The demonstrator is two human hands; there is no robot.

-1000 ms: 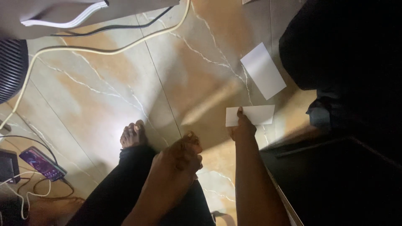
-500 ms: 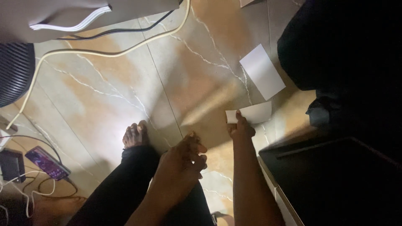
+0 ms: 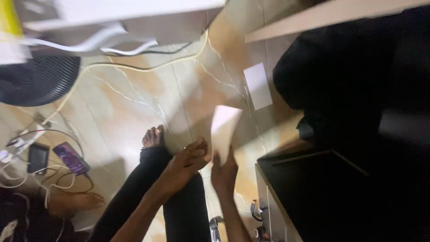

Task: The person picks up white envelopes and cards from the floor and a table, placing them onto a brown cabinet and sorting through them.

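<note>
The right hand (image 3: 224, 172) pinched a white card (image 3: 224, 130) by its lower edge, holding it upright above the floor (image 3: 134, 112). Just beside it, the left hand (image 3: 186, 163) hovered with fingers loosely curled, holding nothing. Farther off, a second card (image 3: 257, 85) lay flat on the floor.

Dim, blurry look down at the floor

The whole picture is smeared and soft — nothing has a sharp edge. The right side is almost black, and the dark cabinet (image 3: 340, 197) fades into shadow. Light falls from the upper left onto the shiny marble floor (image 3: 134, 107), which glows pale. The white paper (image 3: 224, 130) in the right hand (image 3: 224, 172) looks bright but fuzzy — the left hand (image 3: 186, 163) is shaded.
</note>
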